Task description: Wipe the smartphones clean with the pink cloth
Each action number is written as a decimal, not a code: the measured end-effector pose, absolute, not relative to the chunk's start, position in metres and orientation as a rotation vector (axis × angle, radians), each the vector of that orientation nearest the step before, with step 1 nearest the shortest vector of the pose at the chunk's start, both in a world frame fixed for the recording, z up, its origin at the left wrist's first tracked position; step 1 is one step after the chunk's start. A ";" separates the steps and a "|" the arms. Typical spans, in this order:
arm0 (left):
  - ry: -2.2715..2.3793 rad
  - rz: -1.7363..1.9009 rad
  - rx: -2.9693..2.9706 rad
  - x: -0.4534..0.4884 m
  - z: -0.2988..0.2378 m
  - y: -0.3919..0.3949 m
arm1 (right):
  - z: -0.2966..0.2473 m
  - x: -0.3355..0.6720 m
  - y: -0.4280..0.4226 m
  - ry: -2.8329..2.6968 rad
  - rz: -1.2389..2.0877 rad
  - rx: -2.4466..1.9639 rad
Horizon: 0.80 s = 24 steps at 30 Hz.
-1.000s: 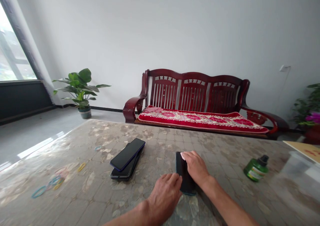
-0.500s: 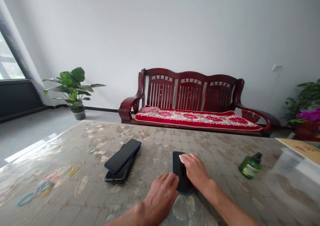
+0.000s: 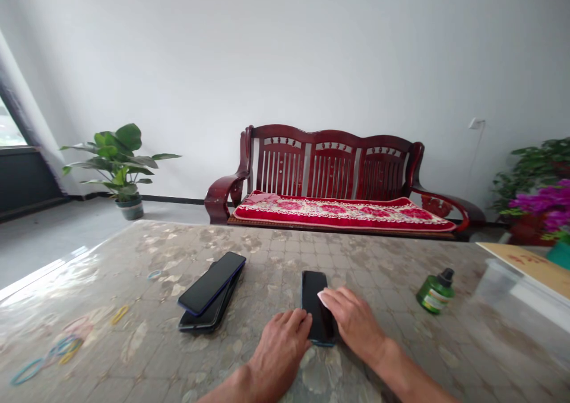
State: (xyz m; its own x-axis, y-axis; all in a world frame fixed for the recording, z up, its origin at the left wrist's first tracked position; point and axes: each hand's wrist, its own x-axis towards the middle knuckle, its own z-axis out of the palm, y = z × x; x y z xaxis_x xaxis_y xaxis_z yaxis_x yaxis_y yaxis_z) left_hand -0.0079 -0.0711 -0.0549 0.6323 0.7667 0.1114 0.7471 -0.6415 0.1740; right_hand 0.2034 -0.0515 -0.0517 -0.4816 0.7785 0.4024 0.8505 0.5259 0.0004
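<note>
A dark smartphone (image 3: 315, 284) lies screen up on the patterned tablecloth, in front of me. My left hand (image 3: 285, 335) rests at its lower left edge, fingers curled and pressed against the side. Over the right half of the screen is my right hand (image 3: 351, 317), its fingers closed on a small white wipe (image 3: 322, 297); only a corner of that shows at the fingertips. To the left, a phone with a blue edge (image 3: 212, 283) lies askew on top of another black phone (image 3: 209, 321).
A green bottle (image 3: 435, 291) stands right of my hands, near a clear plastic box (image 3: 499, 290) with a tan board (image 3: 525, 260) over it. Rubber bands (image 3: 66, 348) lie at the left. Behind the table (image 3: 276, 243) are a wooden bench (image 3: 333, 171) and a potted plant (image 3: 127, 180).
My right hand with the wipe has slid down the phone screen, toward me. My left hand stays at the phone's edge. The whole view has shifted slightly.
</note>
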 end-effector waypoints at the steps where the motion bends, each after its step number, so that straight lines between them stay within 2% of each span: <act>1: 1.280 0.269 2.738 -0.010 -0.057 -0.070 | -0.053 0.213 -0.044 -2.389 -0.343 -1.364; 5: 1.319 0.281 2.740 -0.021 -0.061 -0.065 | -0.065 0.253 -0.015 -2.204 -0.448 -1.559; 13: 1.357 0.433 2.721 -0.024 -0.058 -0.066 | -0.073 0.267 -0.022 -2.177 -0.280 -1.743; 19: 0.862 0.494 2.897 -0.021 -0.046 -0.075 | -0.043 0.214 -0.003 -2.383 -0.094 -1.408; 24: 0.916 0.548 2.912 -0.022 -0.049 -0.073 | -0.035 0.182 0.019 -2.631 0.134 -1.257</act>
